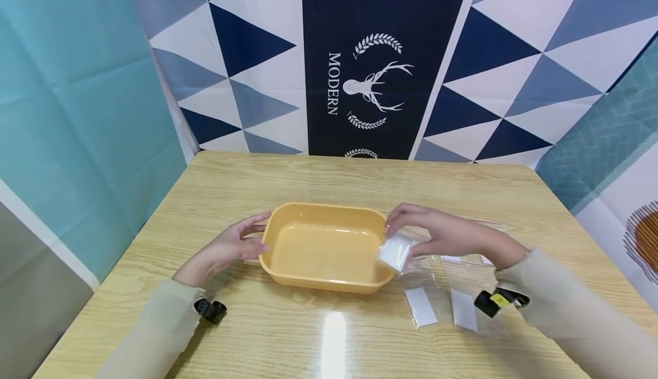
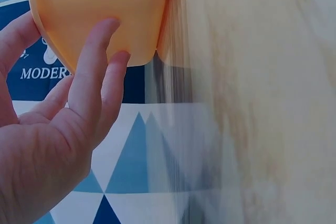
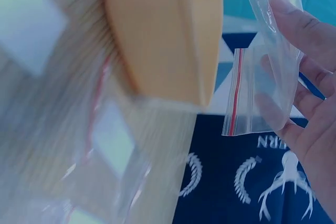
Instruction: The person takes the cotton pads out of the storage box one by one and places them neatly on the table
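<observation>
A shallow yellow-orange plastic basin [image 1: 324,253] stands on the table. My left hand [image 1: 231,248] is at its left end; in the left wrist view the thumb goes over the rim and fingers touch the outer wall [image 2: 131,3]. Over the basin's right end, my right hand [image 1: 434,230] pinches a clear zip bag [image 1: 396,250] with a flat white piece inside. The right wrist view shows the bag's red-striped zip edge [image 3: 238,93] hanging near the fingers, beside the basin's outer wall [image 3: 157,35].
Several similar zip bags with white pieces lie right of the basin, among them a front bag [image 1: 420,307] and one beside it [image 1: 464,310]; others are partly hidden under the right forearm. The wooden table [image 1: 267,179] meets a patterned cloth [image 1: 257,71] at the back.
</observation>
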Tool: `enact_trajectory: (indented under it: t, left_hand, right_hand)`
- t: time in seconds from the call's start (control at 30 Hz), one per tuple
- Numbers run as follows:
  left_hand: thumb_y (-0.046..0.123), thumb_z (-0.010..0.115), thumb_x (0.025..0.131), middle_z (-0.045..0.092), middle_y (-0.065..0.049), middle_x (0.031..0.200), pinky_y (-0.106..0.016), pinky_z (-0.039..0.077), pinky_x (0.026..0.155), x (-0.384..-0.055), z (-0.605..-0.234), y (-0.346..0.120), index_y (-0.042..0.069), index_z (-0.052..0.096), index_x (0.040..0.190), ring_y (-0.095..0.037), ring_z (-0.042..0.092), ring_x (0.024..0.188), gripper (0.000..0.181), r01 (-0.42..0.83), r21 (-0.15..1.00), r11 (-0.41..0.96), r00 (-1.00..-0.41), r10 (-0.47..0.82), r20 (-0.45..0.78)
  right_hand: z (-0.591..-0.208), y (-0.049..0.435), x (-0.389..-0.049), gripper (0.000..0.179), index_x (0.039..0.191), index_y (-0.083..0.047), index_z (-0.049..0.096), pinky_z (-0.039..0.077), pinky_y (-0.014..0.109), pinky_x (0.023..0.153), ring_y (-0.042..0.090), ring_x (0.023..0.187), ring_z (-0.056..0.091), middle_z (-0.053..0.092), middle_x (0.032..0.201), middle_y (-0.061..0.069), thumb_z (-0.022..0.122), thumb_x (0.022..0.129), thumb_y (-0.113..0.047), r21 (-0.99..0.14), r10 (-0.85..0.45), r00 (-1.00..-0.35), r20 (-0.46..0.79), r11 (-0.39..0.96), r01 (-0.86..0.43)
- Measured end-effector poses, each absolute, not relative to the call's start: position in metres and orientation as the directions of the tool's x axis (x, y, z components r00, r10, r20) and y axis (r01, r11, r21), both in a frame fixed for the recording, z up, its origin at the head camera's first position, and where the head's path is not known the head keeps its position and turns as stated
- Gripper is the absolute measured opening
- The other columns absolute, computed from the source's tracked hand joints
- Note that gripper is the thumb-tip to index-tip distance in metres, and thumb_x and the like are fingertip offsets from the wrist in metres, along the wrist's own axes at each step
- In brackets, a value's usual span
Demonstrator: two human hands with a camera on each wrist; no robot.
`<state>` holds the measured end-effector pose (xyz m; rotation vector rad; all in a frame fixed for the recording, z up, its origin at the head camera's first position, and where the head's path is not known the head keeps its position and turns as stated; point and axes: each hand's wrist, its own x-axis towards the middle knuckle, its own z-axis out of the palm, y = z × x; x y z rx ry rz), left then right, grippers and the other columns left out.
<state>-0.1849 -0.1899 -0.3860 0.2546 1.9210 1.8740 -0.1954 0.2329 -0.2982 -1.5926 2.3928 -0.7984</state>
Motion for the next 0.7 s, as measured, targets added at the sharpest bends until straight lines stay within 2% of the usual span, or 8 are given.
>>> enact_trajectory:
  t: [0.13, 0.43, 0.7]
  left_hand:
    - [0.004, 0.071, 0.081, 0.029, -0.028, 0.139, -0.042, 0.051, 0.084, -0.185, -0.385, -0.19, 0.009, 0.024, 0.148, -0.03, 0.057, 0.105, 0.082, -0.172, 0.983, 0.064, -0.885, 0.428, -0.183]
    - [0.003, 0.07, 0.081, 0.027, -0.028, 0.14, -0.042, 0.051, 0.084, -0.186, -0.386, -0.191, 0.008, 0.023, 0.148, -0.03, 0.057, 0.104, 0.082, -0.179, 0.982, 0.051, -0.88, 0.438, -0.183]
    - [0.001, 0.069, 0.081, 0.029, -0.028, 0.139, -0.042, 0.051, 0.083, -0.188, -0.387, -0.192, 0.007, 0.023, 0.148, -0.03, 0.058, 0.103, 0.082, -0.175, 0.984, 0.037, -0.878, 0.445, -0.173]
  right_hand:
    - [-0.3, 0.255, -0.186, 0.038, 0.118, -0.023, 0.058, 0.046, 0.029, 0.092, 0.015, 0.112, 0.047, 0.051, 0.121, 0.002, 0.07, 0.082, -0.025, -0.48, -0.866, -0.478, 0.143, 0.362, -0.799]
    - [-0.306, 0.303, -0.173, 0.045, 0.116, -0.019, 0.06, 0.045, 0.016, 0.085, 0.006, 0.108, 0.047, 0.053, 0.118, -0.004, 0.077, 0.075, -0.018, -0.399, -0.813, -0.545, 0.203, 0.44, -0.804]
    - [-0.315, 0.337, -0.162, 0.052, 0.115, -0.018, 0.059, 0.034, 0.007, 0.089, 0.004, 0.111, 0.043, 0.053, 0.116, 0.001, 0.08, 0.068, -0.01, -0.347, -0.8, -0.543, 0.255, 0.448, -0.824]
